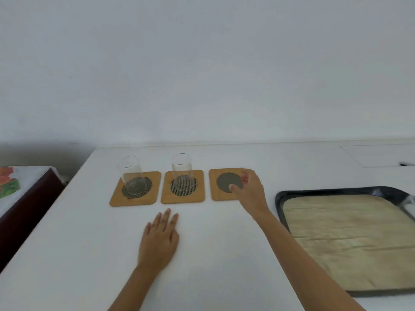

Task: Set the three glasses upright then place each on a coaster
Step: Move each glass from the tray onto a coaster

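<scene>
Three wooden coasters with grey round insets lie in a row on the white counter. A clear glass [132,176] stands upright on the left coaster [135,189]. A second glass [182,171] stands upright on the middle coaster [183,186]. The right coaster [224,184] carries no glass. My right hand [249,189] hovers over its right edge, thumb and fingers apart, nothing visible between them. My left hand [160,240] rests flat on the counter in front of the middle coaster. A faint clear shape [406,204] at the tray's far right may be the third glass; it is blurred.
A dark baking tray [280,200] lined with beige paper sits at the right, close to my right forearm. The counter's left edge drops off toward a dark wooden piece with a floral cloth [9,182]. A white wall rises behind the counter.
</scene>
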Demonstrator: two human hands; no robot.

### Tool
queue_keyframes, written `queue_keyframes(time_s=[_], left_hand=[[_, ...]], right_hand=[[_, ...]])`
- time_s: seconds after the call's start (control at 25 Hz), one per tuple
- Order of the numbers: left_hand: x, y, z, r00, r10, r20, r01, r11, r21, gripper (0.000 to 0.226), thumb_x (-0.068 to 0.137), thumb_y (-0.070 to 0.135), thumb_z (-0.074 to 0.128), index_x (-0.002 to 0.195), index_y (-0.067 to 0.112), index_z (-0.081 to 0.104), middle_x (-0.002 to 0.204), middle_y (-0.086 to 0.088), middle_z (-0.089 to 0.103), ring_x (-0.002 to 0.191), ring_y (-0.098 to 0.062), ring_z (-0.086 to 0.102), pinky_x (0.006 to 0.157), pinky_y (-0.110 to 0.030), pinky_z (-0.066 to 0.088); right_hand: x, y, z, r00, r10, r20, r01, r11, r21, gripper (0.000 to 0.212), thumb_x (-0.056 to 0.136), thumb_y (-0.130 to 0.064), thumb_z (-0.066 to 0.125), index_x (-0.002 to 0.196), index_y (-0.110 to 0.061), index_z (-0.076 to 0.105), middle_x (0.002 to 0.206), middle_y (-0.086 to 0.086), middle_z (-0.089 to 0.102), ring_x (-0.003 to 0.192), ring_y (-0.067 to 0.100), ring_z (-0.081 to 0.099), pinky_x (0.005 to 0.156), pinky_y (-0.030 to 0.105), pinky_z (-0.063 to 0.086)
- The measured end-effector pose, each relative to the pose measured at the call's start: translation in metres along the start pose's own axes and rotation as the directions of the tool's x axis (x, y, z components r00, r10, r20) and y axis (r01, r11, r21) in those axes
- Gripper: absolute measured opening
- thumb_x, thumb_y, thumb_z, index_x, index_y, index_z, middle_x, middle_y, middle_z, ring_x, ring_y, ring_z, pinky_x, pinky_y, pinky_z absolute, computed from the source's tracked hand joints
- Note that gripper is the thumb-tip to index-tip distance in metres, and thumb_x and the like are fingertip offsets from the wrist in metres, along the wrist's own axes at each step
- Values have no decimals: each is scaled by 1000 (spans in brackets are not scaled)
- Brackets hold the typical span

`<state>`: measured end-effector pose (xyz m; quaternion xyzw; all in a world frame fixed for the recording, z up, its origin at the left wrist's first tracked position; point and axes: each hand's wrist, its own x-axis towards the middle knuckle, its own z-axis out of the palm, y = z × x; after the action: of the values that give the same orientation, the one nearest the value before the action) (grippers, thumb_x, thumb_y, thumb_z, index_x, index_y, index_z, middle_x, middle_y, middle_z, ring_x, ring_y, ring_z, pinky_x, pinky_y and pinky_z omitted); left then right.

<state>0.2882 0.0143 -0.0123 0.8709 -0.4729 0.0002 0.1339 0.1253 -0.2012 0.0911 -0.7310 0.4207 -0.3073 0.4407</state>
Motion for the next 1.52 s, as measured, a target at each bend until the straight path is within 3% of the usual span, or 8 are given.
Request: queue_keyframes(time_s=[0.24, 0.44, 0.64, 0.8, 0.96, 1.16, 1.32, 1.52], left_hand=[[3, 7, 9, 997, -78, -13, 78, 996, 46, 61, 85, 41, 21, 140, 22, 40, 147, -7, 39, 134, -33, 35, 103, -55, 28], [2, 14, 11, 988, -152, 3, 152, 988, 18, 51, 94, 31, 36, 144, 27, 28, 154, -4, 27, 139, -29, 24, 108, -52, 20], [-5, 24, 13, 976, -219, -15, 219, 976, -9, 50, 95, 27, 40, 144, 24, 29, 153, -8, 28, 137, -34, 26, 105, -55, 22], [-11, 27, 12, 972, -234, -8, 234, 972, -13, 49, 95, 26, 38, 144, 22, 30, 153, -8, 27, 138, -33, 25, 106, -54, 21], [-16, 33, 9, 970, -242, -13, 241, 970, -21, 49, 95, 26, 36, 144, 22, 29, 154, -7, 25, 139, -31, 22, 108, -51, 19], [-20, 36, 6, 972, -232, -20, 232, 973, -24, 49, 96, 27, 36, 144, 21, 30, 154, -7, 25, 140, -30, 22, 109, -51, 20], [-21, 37, 5, 973, -229, -22, 229, 973, -16, 49, 95, 29, 35, 144, 20, 31, 153, -8, 27, 139, -31, 24, 108, -52, 22], [-21, 37, 1, 975, -217, -39, 217, 976, -6, 65, 86, 44, 13, 142, 19, 36, 150, -9, 32, 137, -32, 28, 107, -52, 24]], right_hand=[[-26, 22, -146, 948, -165, -274, 115, 975, -188, 46, 84, -10, 67, 127, -10, 50, 123, 6, 51, 114, 17, 45, 99, 31, 34], [-33, 72, -252, 777, -334, -534, 86, 896, -435, 41, 81, -3, 68, 120, -3, 56, 128, 22, 50, 130, 39, 36, 105, 41, 34], [-33, 127, -309, 687, -157, -709, -89, 951, -297, 86, 75, -23, 81, 142, -3, 31, 146, 22, 34, 140, 37, 23, 110, 53, 30], [-40, 151, -315, 722, 76, -688, -135, 990, -32, 104, 74, -32, 82, 150, -11, 15, 150, 13, 32, 138, 29, 32, 111, 50, 32], [-42, 162, -309, 680, 207, -703, -165, 978, 129, 105, 76, -25, 81, 152, -7, 10, 156, 14, 22, 140, 28, 29, 106, 28, 28], [-31, 176, -310, 679, 333, -654, -290, 940, 177, 95, 75, -33, 81, 145, -8, 22, 143, 14, 45, 130, 34, 44, 102, 47, 40], [-26, 174, -304, 665, 301, -684, -295, 947, 130, 64, 78, -34, 77, 126, -5, 46, 131, 14, 54, 119, 32, 52, 94, 42, 42], [-4, 139, -260, 745, 160, -648, -49, 981, 187, 63, 71, -38, 78, 122, -15, 51, 124, 0, 55, 116, 20, 56, 100, 44, 46]])
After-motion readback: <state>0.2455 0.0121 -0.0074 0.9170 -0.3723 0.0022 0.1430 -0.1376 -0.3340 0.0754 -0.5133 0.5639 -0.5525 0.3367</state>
